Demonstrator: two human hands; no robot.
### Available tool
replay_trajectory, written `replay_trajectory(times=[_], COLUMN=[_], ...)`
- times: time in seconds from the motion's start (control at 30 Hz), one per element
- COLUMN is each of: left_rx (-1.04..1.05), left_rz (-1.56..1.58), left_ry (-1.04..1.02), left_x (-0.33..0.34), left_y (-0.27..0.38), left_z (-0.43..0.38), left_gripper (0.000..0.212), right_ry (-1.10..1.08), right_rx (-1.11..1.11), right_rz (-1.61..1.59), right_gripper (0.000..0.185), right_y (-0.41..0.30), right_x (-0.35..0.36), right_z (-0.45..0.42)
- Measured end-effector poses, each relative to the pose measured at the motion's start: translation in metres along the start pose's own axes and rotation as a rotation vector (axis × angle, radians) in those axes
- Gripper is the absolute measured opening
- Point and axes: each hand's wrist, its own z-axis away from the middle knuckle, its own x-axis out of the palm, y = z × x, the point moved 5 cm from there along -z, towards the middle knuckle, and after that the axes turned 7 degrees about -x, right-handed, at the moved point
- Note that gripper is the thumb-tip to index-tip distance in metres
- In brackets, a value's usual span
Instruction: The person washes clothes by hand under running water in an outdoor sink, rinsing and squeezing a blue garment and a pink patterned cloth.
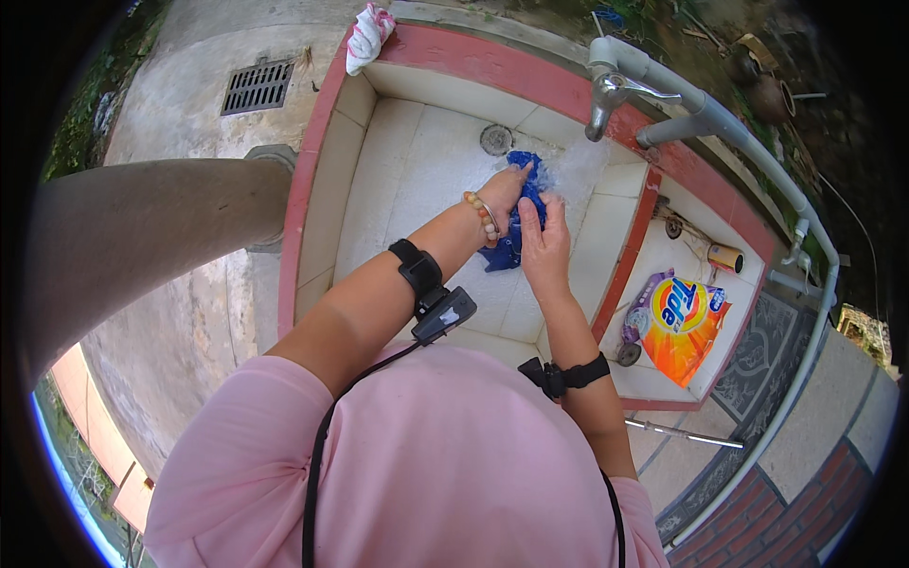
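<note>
A wet blue cloth [503,254] is bunched between my two hands over the white-tiled floor of a wash basin [383,177]. My left hand [505,193], with a beaded bracelet at the wrist, grips the cloth from the left. On the right side of the cloth, my right hand [545,238] holds it with the thumb and fingers, partly hidden by water. Water gushes from the chrome tap [603,106] and splashes beside the cloth. A round metal drain [496,140] lies just beyond my left hand.
A red divider [628,255] separates the basin from a smaller compartment holding an orange Tide detergent bag [685,326] and a small can [725,259]. A white and pink cloth [369,39] rests on the far left rim. Grey pipe [753,142] curves along the right; a thick column [170,213] stands left.
</note>
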Motion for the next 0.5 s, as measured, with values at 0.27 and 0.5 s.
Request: replay_trajectory(times=[0.27,0.5], left_rx=[0.367,0.238], left_rz=[-0.318,-0.199], left_ry=[-0.049,-0.341], left_x=[0.020,0.043], left_y=[0.031,0.026], left_z=[0.040,0.055], left_gripper=[0.016,0.023], right_ry=[0.154,0.041], right_rx=[0.487,0.493], right_rz=[-0.432,-0.919], right_gripper=[0.031,0.025], right_y=[0.057,0.055], right_x=[-0.016,-0.030], right_z=[-0.002,-0.022])
